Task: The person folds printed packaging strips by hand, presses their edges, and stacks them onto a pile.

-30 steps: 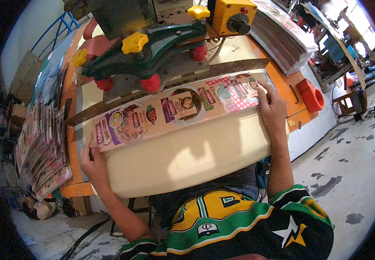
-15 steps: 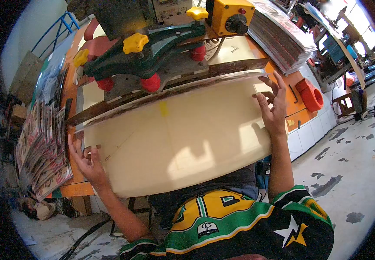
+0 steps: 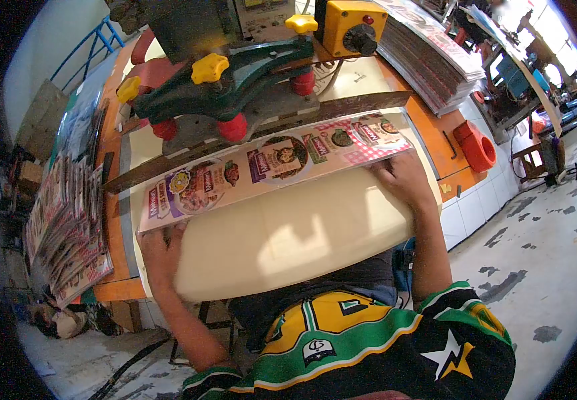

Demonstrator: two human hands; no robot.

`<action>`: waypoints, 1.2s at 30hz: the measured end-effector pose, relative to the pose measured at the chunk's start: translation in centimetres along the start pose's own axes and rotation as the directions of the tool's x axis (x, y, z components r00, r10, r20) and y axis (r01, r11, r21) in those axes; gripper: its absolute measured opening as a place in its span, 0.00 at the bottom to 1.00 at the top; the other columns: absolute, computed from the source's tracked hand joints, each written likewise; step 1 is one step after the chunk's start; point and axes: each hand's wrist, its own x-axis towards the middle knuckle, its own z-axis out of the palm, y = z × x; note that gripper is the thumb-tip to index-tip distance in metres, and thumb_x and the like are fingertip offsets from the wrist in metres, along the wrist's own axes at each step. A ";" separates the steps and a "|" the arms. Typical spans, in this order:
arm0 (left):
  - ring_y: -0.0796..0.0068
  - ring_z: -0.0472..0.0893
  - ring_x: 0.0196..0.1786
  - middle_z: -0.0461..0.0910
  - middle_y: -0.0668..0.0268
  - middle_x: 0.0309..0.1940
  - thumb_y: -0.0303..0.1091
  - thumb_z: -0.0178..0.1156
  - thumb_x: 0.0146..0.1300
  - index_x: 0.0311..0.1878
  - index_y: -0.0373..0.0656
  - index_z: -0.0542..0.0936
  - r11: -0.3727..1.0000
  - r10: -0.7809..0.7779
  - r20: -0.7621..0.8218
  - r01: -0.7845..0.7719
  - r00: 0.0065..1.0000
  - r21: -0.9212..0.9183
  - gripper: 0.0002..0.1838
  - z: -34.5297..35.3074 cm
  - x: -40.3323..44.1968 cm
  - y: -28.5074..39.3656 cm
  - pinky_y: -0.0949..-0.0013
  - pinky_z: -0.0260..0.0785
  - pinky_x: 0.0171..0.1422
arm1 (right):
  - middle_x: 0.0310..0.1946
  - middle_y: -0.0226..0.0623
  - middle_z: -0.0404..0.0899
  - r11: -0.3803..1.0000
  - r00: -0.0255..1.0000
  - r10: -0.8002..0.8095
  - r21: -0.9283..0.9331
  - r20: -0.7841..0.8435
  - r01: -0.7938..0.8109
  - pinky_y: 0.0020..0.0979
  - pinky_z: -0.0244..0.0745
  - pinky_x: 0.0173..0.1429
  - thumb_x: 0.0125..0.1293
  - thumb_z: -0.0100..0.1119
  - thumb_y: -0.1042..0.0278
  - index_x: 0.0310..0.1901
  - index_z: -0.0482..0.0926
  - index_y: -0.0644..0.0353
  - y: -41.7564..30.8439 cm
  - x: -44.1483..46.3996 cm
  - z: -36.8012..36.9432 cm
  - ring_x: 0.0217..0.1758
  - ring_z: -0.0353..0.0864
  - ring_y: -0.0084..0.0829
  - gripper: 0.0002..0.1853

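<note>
A long printed strip [image 3: 278,160] with food pictures, glossy like clear plastic, lies across a cream board [image 3: 282,233]. Its far edge is close to a dark metal bar [image 3: 342,105]. My left hand [image 3: 162,257] grips the strip's near left corner, its fingertips partly hidden. At the near right edge, my right hand [image 3: 405,179] has curled fingers on the strip. Above the bar stands a dark green press head [image 3: 235,77] with yellow knobs and red feet.
A yellow control box [image 3: 352,28] with a black dial sits behind the press. Stacks of printed sheets stand at the left [image 3: 68,230] and back right [image 3: 435,60]. A red ring-shaped object [image 3: 475,147] and a hex key [image 3: 449,145] lie on the orange tabletop [image 3: 452,167] at right.
The strip, seen nearly edge-on before, now shows its printed face flat toward me. Both hands have come down and nearer to me, from its ends to its near edge.
</note>
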 end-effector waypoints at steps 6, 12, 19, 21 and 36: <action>0.44 0.68 0.71 0.74 0.47 0.67 0.49 0.61 0.70 0.66 0.37 0.75 0.999 0.036 0.025 -0.036 0.999 -0.006 0.30 -0.2 0.3 0.6 0.48 0.51 0.78 | 0.63 0.47 0.78 0.994 0.999 -0.050 -0.092 0.017 0.052 0.48 0.60 0.76 0.66 0.58 0.44 0.60 0.80 0.56 -1.0 0.1 -0.6 0.68 0.70 0.53 0.28; 0.46 0.65 0.74 0.70 0.48 0.71 0.51 0.59 0.71 0.69 0.38 0.73 0.999 0.016 0.066 -0.019 0.998 0.048 0.32 0.4 0.2 -0.3 0.48 0.48 0.80 | 0.65 0.47 0.76 0.992 0.999 -0.034 -0.119 0.033 0.037 0.47 0.59 0.77 0.67 0.55 0.39 0.62 0.79 0.55 -1.1 0.2 -0.4 0.71 0.67 0.52 0.31; 0.43 0.61 0.77 0.65 0.48 0.74 0.47 0.59 0.71 0.72 0.38 0.70 0.994 -0.025 0.126 0.011 0.992 0.113 0.32 -0.4 0.4 0.7 0.50 0.51 0.81 | 0.66 0.50 0.75 0.994 0.997 0.040 -0.106 0.068 -0.032 0.46 0.60 0.77 0.67 0.54 0.36 0.63 0.78 0.56 -1.4 0.0 -0.4 0.73 0.66 0.52 0.34; 0.42 0.61 0.76 0.65 0.46 0.74 0.48 0.59 0.71 0.72 0.37 0.70 0.992 -0.062 0.154 0.045 0.986 0.116 0.32 -0.7 0.4 1.1 0.50 0.51 0.81 | 0.67 0.50 0.74 0.992 0.996 0.045 -0.124 0.071 -0.036 0.46 0.59 0.78 0.67 0.53 0.34 0.64 0.77 0.57 -1.5 -0.1 -0.4 0.73 0.65 0.53 0.36; 0.42 0.65 0.73 0.72 0.47 0.68 0.50 0.58 0.70 0.65 0.39 0.76 0.994 0.061 0.127 -0.071 0.990 0.082 0.29 0.6 0.8 -1.0 0.44 0.49 0.78 | 0.71 0.48 0.69 0.986 0.996 -0.013 -0.164 0.091 0.027 0.46 0.44 0.84 0.69 0.49 0.31 0.70 0.72 0.55 -1.1 0.2 -0.2 0.78 0.59 0.48 0.39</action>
